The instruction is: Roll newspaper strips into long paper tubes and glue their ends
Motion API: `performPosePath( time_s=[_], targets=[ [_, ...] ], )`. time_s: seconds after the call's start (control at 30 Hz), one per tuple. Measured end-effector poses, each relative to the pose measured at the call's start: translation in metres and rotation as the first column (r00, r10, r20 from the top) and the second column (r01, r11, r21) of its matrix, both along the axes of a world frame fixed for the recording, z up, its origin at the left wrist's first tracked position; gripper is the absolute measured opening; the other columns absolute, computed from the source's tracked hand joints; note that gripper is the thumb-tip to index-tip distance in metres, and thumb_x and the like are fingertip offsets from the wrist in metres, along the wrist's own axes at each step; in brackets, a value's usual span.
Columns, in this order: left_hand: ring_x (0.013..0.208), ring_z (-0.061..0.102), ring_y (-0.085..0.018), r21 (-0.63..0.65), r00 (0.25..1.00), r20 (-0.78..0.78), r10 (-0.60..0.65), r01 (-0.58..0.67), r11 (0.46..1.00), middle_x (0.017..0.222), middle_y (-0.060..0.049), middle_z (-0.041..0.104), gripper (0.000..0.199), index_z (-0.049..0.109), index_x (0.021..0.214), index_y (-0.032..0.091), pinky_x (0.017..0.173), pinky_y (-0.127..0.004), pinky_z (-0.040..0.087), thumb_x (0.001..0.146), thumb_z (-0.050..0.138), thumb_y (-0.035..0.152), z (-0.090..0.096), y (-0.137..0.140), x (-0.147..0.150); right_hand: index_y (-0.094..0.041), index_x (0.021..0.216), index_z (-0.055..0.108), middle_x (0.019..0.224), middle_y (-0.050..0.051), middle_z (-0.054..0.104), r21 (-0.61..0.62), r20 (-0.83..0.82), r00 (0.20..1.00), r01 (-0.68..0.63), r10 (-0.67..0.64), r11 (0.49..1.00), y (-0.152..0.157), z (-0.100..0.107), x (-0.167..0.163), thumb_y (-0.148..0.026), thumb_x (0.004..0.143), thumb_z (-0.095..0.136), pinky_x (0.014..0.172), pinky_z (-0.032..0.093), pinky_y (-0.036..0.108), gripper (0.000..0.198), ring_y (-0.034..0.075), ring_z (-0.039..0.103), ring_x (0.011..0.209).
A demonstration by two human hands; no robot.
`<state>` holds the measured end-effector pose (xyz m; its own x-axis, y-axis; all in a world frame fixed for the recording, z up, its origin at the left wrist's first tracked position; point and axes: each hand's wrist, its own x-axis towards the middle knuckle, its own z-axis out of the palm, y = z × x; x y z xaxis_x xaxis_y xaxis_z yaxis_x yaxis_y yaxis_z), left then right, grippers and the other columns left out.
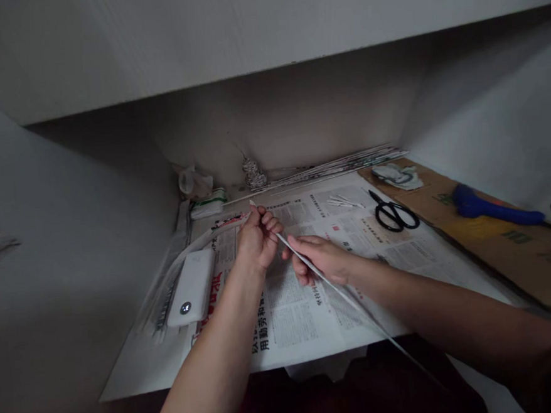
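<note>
Your forearms (pixel 220 355) reach toward twelve o'clock; there your left hand (pixel 259 236) pinches a slender paper rod (pixel 325 278) trailing to five o'clock, your right hand (pixel 322 255) curled beside it, grip unclear. Rolling seems underway; next calls for even twisting.

Reaching forward with left forearm (pixel 218 336) slanting up from below and right forearm (pixel 418 294) angling in from the lower right, both bare. Curling left hand (pixel 260 239) inward into a pinch; holding right hand (pixel 324 258) just beside, slightly lower, with thumb (pixel 304 243) above bent fingers (pixel 301 272).
</note>
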<state>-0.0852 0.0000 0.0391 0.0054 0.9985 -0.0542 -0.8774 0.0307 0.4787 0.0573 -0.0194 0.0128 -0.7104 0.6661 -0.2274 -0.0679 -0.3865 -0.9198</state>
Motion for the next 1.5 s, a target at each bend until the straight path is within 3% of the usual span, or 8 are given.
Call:
performPosePath(
  time_s=[0.1,0.37,0.67,0.83,0.97,1.1,1.3,1.5],
  targets=[
    [0.045,0.032,-0.007,-0.014,1.000,-0.028,0.002,-0.002,1.000,0.055,0.005,0.029,0.028,0.046,0.070,0.016,0.044,-0.017,0.034,0.092,0.039,0.032,-0.0037,0.0018,0.0017,-0.019,0.081,0.048,0.046,-0.007,0.045,0.076,0.039,0.997,0.060,-0.063,0.995,0.0014,-0.0013,-0.0008,-0.047,0.089,0.044,0.035,0.029,0.020,0.030,0.009,0.047,0.037],
    [0.045,0.033,-0.006,0.039,0.993,0.058,-0.099,0.097,0.995,0.055,0.005,0.027,0.032,0.043,0.066,0.016,0.045,-0.016,0.035,0.093,0.036,0.031,0.0020,-0.0027,-0.0007,-0.020,0.074,0.038,0.041,-0.009,0.026,-0.273,-0.373,0.918,-0.247,0.134,0.930,0.0025,-0.0030,0.0033,-0.038,0.095,0.032,0.035,0.026,0.020,0.028,0.008,0.032,0.032],
    [0.046,0.038,-0.007,-0.032,0.994,-0.108,0.001,-0.005,0.999,0.054,0.005,0.034,0.030,0.048,0.070,0.015,0.060,-0.025,0.049,0.092,0.039,0.033,-0.0046,0.0011,0.0026,-0.018,0.077,0.049,0.044,-0.007,0.044,0.292,0.166,0.980,0.055,-0.107,0.955,0.0054,-0.0024,0.0019,-0.046,0.088,0.048,0.035,0.030,0.018,0.029,0.007,0.043,0.034],
    [0.047,0.039,-0.006,0.040,0.997,-0.021,-0.074,0.074,0.996,0.054,0.006,0.035,0.032,0.047,0.070,0.015,0.067,-0.025,0.049,0.094,0.033,0.030,-0.0004,-0.0037,0.0008,-0.021,0.075,0.040,0.042,-0.009,0.031,-0.152,-0.191,0.977,-0.129,0.099,0.980,0.0065,-0.0005,0.0055,-0.042,0.092,0.037,0.033,0.026,0.021,0.028,0.009,0.037,0.032],
    [0.050,0.045,-0.008,0.078,0.990,-0.072,-0.118,0.123,0.989,0.055,0.006,0.038,0.028,0.047,0.072,0.017,0.069,-0.028,0.049,0.092,0.039,0.034,0.0001,-0.0046,-0.0010,-0.021,0.071,0.037,0.040,-0.009,0.028,-0.233,-0.340,0.928,-0.242,0.154,0.942,0.0057,0.0001,0.0059,-0.040,0.093,0.034,0.035,0.026,0.021,0.029,0.010,0.036,0.034],
    [0.055,0.052,-0.010,-0.030,0.971,-0.233,-0.055,0.049,0.998,0.061,0.004,0.048,0.024,0.049,0.074,0.018,0.053,-0.021,0.044,0.085,0.053,0.039,-0.0047,-0.0007,-0.0032,-0.019,0.078,0.047,0.045,-0.007,0.041,0.032,-0.018,1.000,-0.017,0.018,0.999,0.0053,-0.0025,0.0035,-0.050,0.089,0.040,0.035,0.031,0.020,0.033,0.010,0.045,0.037],
    [0.050,0.050,-0.008,-0.107,0.953,-0.298,-0.045,0.013,0.994,0.063,0.002,0.052,0.022,0.049,0.076,0.017,0.035,-0.016,0.026,0.086,0.051,0.036,-0.0035,0.0008,-0.0051,-0.019,0.078,0.052,0.041,-0.005,0.045,0.507,0.231,0.957,0.036,-0.176,0.861,0.0051,-0.0080,0.0027,-0.047,0.092,0.037,0.037,0.033,0.020,0.035,0.008,0.043,0.034],
    [0.048,0.047,-0.007,-0.060,0.969,-0.225,-0.098,0.087,0.994,0.061,0.003,0.048,0.019,0.049,0.076,0.017,0.034,-0.014,0.025,0.086,0.052,0.033,0.0014,-0.0025,-0.0059,-0.020,0.077,0.043,0.042,-0.009,0.034,0.096,-0.022,0.999,0.026,-0.024,0.995,0.0014,-0.0060,0.0018,-0.049,0.091,0.038,0.033,0.026,0.020,0.033,0.009,0.038,0.032]
  ],
)
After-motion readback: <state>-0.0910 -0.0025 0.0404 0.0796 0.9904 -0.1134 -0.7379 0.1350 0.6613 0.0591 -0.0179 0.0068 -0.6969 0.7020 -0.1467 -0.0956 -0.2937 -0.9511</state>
